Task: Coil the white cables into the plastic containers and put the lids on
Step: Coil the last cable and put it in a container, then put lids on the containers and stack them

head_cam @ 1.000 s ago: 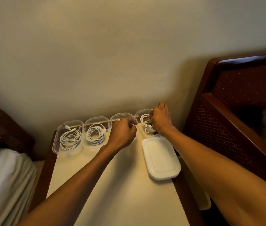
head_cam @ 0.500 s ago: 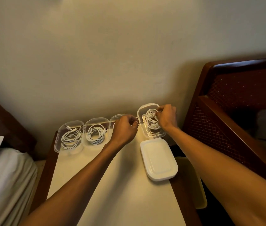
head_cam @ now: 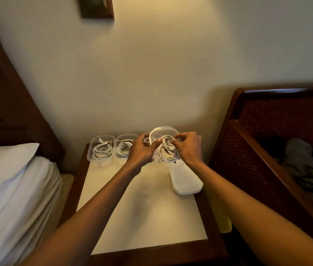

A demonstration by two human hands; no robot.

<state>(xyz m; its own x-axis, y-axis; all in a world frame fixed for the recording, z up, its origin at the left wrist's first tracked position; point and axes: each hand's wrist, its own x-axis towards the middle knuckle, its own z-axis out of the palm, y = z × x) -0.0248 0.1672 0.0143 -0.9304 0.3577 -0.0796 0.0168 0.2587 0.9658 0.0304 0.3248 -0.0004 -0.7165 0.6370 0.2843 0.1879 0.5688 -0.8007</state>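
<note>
Both my hands hold a clear plastic container, lifted and tilted toward me above the back of the bedside table. A loosely coiled white cable sits in it and bulges out at the bottom. My left hand grips its left wall. My right hand grips its right side, fingertips on the coil. Two open containers, the far-left one and its neighbour, each hold a coiled cable. A third container is mostly hidden behind my left hand. White lids lie stacked just below my right hand.
A bed with white sheets borders the table's left side. A dark wooden cane-panel frame with clothes stands to the right. A yellowish object sits low beside the table's right edge. The wall is close behind.
The right hand has raised and tilted the fourth container further. The left hand has moved right from the third container onto the lifted one. The camera has tipped upward.
</note>
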